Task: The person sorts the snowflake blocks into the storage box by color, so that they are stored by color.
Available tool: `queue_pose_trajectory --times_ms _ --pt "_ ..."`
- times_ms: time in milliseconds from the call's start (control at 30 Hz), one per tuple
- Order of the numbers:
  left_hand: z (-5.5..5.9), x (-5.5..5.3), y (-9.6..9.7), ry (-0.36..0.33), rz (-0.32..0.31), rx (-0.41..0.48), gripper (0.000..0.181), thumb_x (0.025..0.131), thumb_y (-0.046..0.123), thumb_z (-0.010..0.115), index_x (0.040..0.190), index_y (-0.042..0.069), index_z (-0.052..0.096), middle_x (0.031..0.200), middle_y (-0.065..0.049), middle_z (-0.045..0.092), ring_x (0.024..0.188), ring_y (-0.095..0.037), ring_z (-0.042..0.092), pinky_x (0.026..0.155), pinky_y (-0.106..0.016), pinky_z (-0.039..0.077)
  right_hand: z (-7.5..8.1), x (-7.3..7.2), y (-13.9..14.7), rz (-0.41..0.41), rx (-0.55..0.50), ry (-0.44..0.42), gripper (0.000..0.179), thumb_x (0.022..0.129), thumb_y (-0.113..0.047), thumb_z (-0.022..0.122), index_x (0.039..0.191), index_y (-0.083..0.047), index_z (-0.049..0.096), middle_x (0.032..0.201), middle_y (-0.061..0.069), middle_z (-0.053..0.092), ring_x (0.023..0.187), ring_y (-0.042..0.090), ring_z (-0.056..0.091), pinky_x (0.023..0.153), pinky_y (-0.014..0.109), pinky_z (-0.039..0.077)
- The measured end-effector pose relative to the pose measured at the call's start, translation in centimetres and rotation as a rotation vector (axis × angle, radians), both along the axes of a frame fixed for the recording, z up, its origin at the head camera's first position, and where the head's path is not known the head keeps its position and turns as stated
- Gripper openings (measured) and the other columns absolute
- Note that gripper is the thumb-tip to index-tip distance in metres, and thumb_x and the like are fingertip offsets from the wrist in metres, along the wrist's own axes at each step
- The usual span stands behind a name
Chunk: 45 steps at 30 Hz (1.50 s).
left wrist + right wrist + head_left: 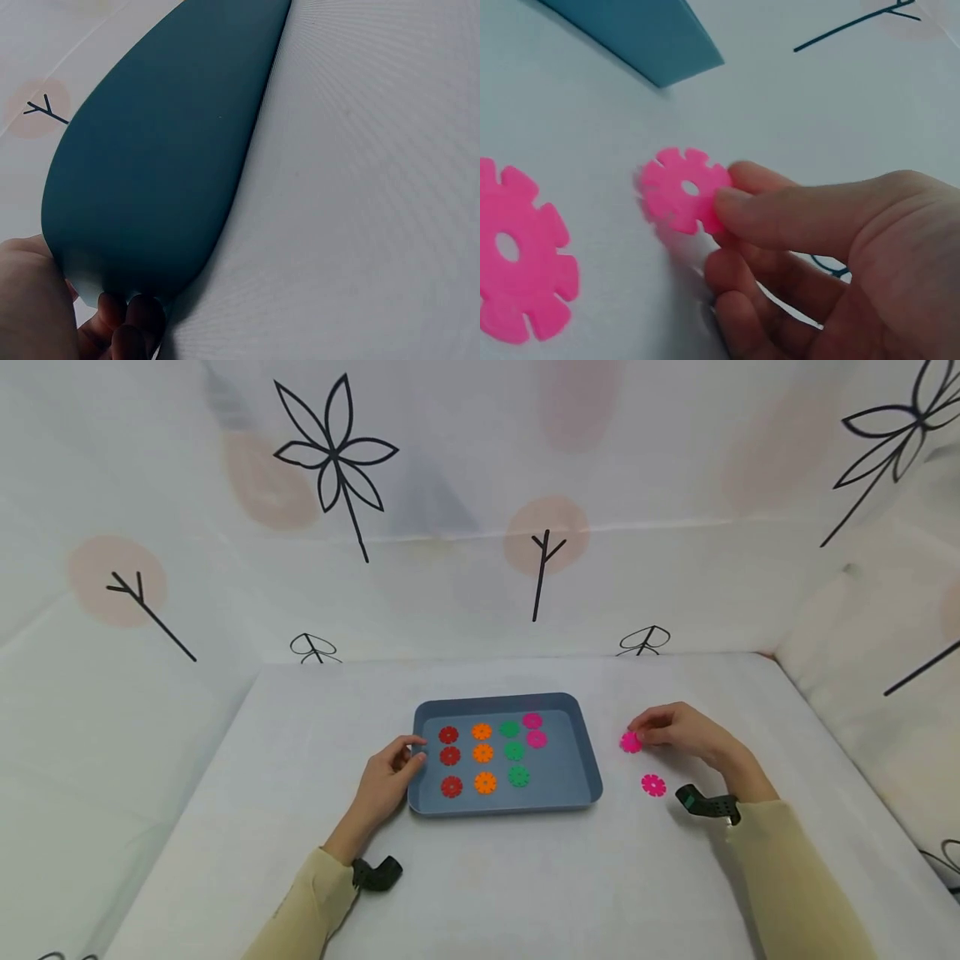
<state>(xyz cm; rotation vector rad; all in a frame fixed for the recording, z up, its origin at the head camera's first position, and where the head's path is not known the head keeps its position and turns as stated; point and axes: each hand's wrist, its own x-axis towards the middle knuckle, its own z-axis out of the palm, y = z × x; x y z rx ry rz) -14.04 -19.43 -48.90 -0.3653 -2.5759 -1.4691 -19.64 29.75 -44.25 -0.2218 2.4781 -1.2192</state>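
My right hand [686,732] pinches a pink notched plastic disc [676,186] between thumb and fingers, right of the tray. The disc is tilted, one edge close over the table. A second pink disc [653,786] lies flat on the tabletop, nearer to me. At the left end of the blue-grey tray [566,772], my left hand [384,781] holds the rim with bent fingers. Inside the tray, columns run from left to right: three red discs [450,756], three orange discs [483,752], three green discs [514,751] and two pink discs [536,739].
A white cloth covers the table [510,885]. White sheets with black line drawings [465,593] hang behind it and at both sides. Dark wrist cameras sit on both wrists, the right one [705,804] close to the loose disc.
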Motion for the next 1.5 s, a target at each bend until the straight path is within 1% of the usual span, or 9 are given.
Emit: queue_pose_trajectory --times_ms 200,333,467,667,933,1100,1233,1333,1500 --pt "-0.1 0.0 0.1 -0.009 0.002 0.001 0.021 0.098 0.022 0.066 0.117 0.014 0.069 0.080 0.001 0.052 0.062 -0.014 0.045 0.056 -0.025 0.035 -0.3 0.0 -0.3 -0.088 0.037 0.050 0.029 0.097 -0.017 0.064 0.122 -0.002 0.065 0.107 0.013 0.063 0.094 0.028 0.056 0.077 0.032 0.050" --pt "-0.2 0.0 0.2 -0.006 -0.002 0.006 0.022 0.097 0.024 0.067 0.117 0.014 0.069 0.081 0.001 0.052 0.062 -0.013 0.045 0.057 -0.025 0.035 0.0 -0.1 -0.7 -0.122 0.034 0.082 0.030 0.099 -0.015 0.061 0.125 0.000 0.063 0.110 0.015 0.063 0.095 0.029 0.057 0.077 0.030 0.052" --pt "-0.1 0.0 0.2 -0.007 0.000 0.008 0.021 0.097 0.023 0.067 0.117 0.014 0.069 0.081 0.001 0.052 0.062 -0.013 0.046 0.057 -0.025 0.036 0.7 -0.2 -1.2 -0.119 -0.015 0.093 0.030 0.099 -0.014 0.060 0.124 0.001 0.062 0.113 0.017 0.063 0.098 0.030 0.060 0.078 0.026 0.054" --pt "-0.1 0.0 0.2 -0.017 0.007 -0.001 0.021 0.097 0.021 0.066 0.117 0.015 0.069 0.081 0.000 0.052 0.063 -0.013 0.046 0.057 -0.025 0.035 1.8 -0.2 -2.5 -0.103 -0.050 0.102 0.029 0.098 -0.013 0.062 0.123 0.001 0.063 0.109 0.017 0.065 0.098 0.031 0.064 0.078 0.028 0.055" --pt "0.1 0.0 0.1 -0.003 0.009 -0.006 0.021 0.097 0.022 0.067 0.116 0.014 0.069 0.080 0.001 0.053 0.061 -0.013 0.046 0.057 -0.026 0.036 3.3 -0.4 -4.7 -0.048 -0.091 0.130 0.027 0.097 -0.011 0.064 0.121 0.002 0.065 0.108 0.018 0.066 0.098 0.035 0.064 0.080 0.034 0.056" --pt "0.2 0.0 0.1 -0.009 0.010 -0.005 0.021 0.097 0.021 0.067 0.116 0.013 0.069 0.080 0.001 0.053 0.062 -0.013 0.046 0.058 -0.026 0.036 3.9 -0.9 -6.4 -0.021 -0.100 0.137 0.024 0.095 -0.010 0.065 0.117 0.000 0.069 0.104 0.016 0.065 0.097 0.035 0.065 0.084 0.044 0.055" --pt "0.2 0.1 0.1 -0.015 0.010 -0.001 0.021 0.097 0.021 0.067 0.116 0.013 0.069 0.081 0.000 0.052 0.063 -0.013 0.046 0.058 -0.026 0.036 3.9 -1.2 -8.0 0.009 -0.108 0.135 0.021 0.095 -0.011 0.065 0.114 -0.003 0.071 0.101 0.013 0.068 0.095 0.034 0.066 0.086 0.050 0.052" --pt "0.2 0.1 0.1 -0.014 0.009 0.003 0.021 0.097 0.021 0.066 0.116 0.012 0.069 0.081 0.000 0.052 0.062 -0.013 0.046 0.058 -0.026 0.036 3.7 -1.3 -9.1 0.050 -0.129 0.152 0.019 0.095 -0.011 0.066 0.113 -0.005 0.072 0.101 0.010 0.070 0.095 0.031 0.066 0.087 0.047 0.052" --pt "0.2 0.1 0.2 -0.015 0.009 0.002 0.021 0.098 0.021 0.066 0.116 0.013 0.069 0.081 0.000 0.052 0.062 -0.013 0.045 0.057 -0.026 0.036 3.2 -1.5 -10.8 0.135 -0.151 0.195 0.017 0.094 -0.010 0.069 0.110 -0.005 0.074 0.106 0.009 0.070 0.096 0.024 0.063 0.084 0.035 0.052"
